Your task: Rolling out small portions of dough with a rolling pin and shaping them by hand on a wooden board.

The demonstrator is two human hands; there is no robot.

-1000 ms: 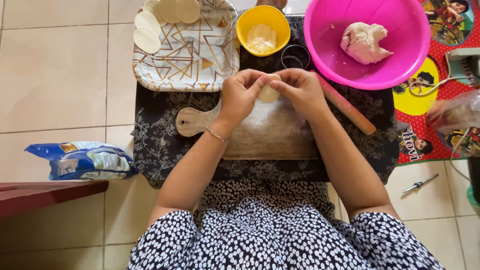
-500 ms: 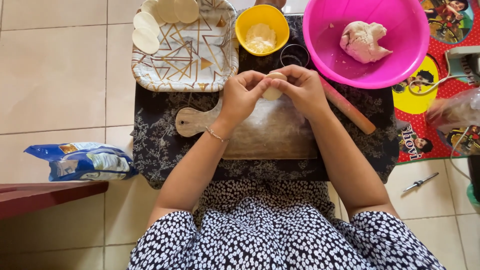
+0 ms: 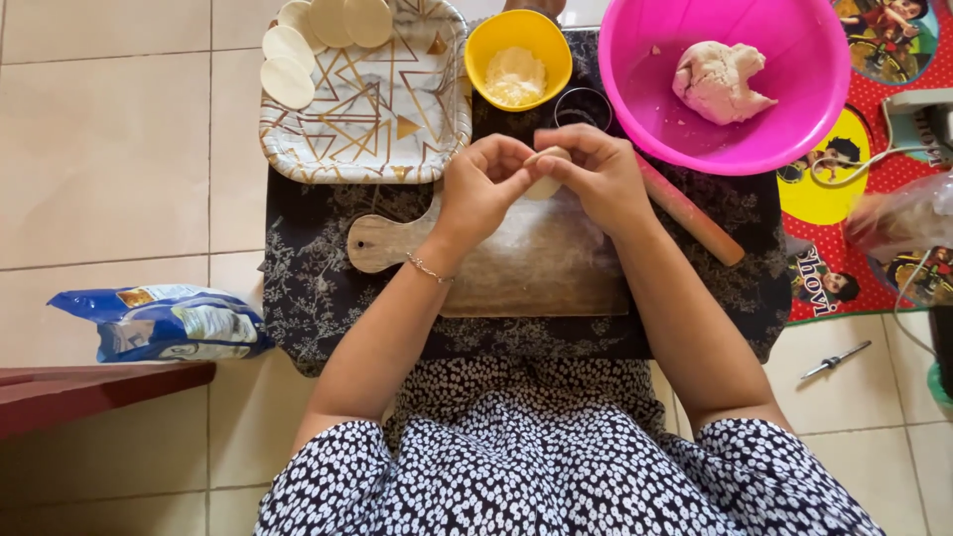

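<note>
- Far left, on the floor tiles: a blue bag point(image 3: 164, 323) lies flat, untouched, well apart from my work.
- Tray point(image 3: 397, 139), upper left: four flat pale discs point(image 3: 288, 79) are lined along its far edge; most of the tray is bare. I judge these to be finished pieces, so the work looks to be at an early stage.
- Board point(image 3: 536, 268): it lies on a dark cloth point(image 3: 308, 288) in front of me, its handle pointing left. Nothing rests on its visible surface.
- My left hand point(image 3: 481, 189): fingers curled, fingertips pinching the left side of a small dough ball point(image 3: 546, 179) held just above the board's far edge.
- My right hand point(image 3: 601, 174): cupped over the same ball, thumb and fingers pressing it from the right. The ball is not yet flattened.
- Yellow bowl point(image 3: 516, 65): holds white flour, just beyond my hands.
- Rolling pin point(image 3: 695, 218): lies idle, partly under my right wrist.
- Pink bowl point(image 3: 725, 84): holds a large dough lump point(image 3: 720, 79), so much remains to portion.
</note>
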